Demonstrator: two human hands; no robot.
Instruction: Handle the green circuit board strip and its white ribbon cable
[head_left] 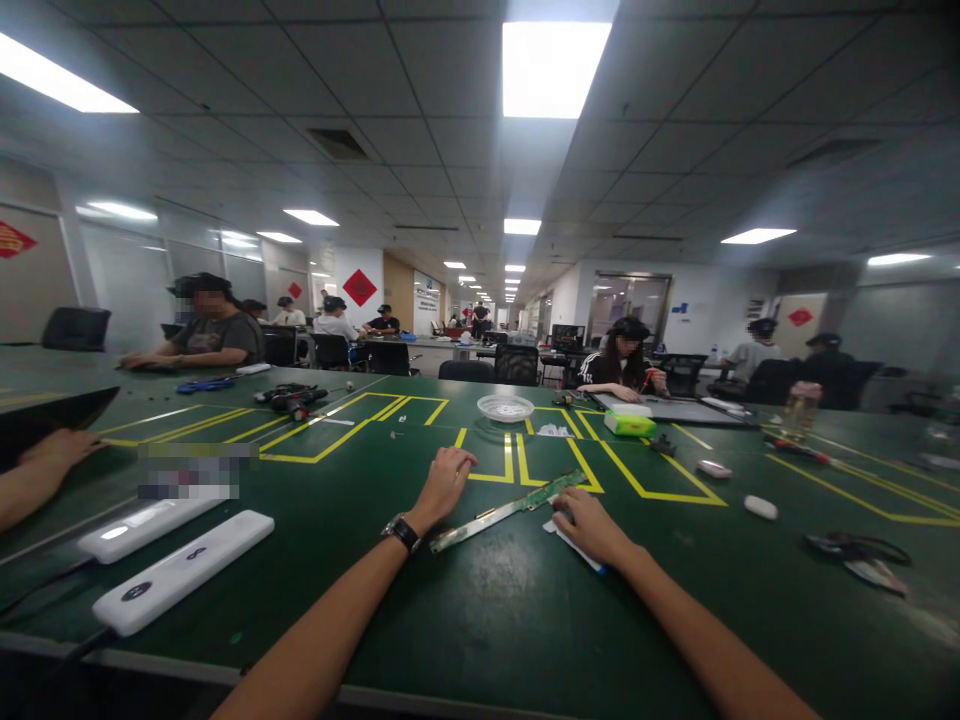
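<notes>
A long narrow circuit board (pixel 510 507), green with a metallic strip, lies slantwise on the green table (pixel 495 620) between my hands. My left hand (pixel 444 482), with a dark watch on its wrist, is just left of the board. Its fingers stretch to the right and hold nothing. Close by the board's far right end, my right hand (pixel 589 522) has its fingers bent downward over a flat white piece with a blue end (pixel 589 560). The hand covers most of that piece, and the fingertips are partly hidden, so the exact contact is unclear.
Yellow tape outlines (pixel 517 460) mark the table. Beyond the board stands a clear round dish (pixel 505 408), with a green tissue pack (pixel 630 420) farther right. Two white power strips (pixel 184 572) lie at left near another person's hand (pixel 56 455). Cables (pixel 859 550) lie at right.
</notes>
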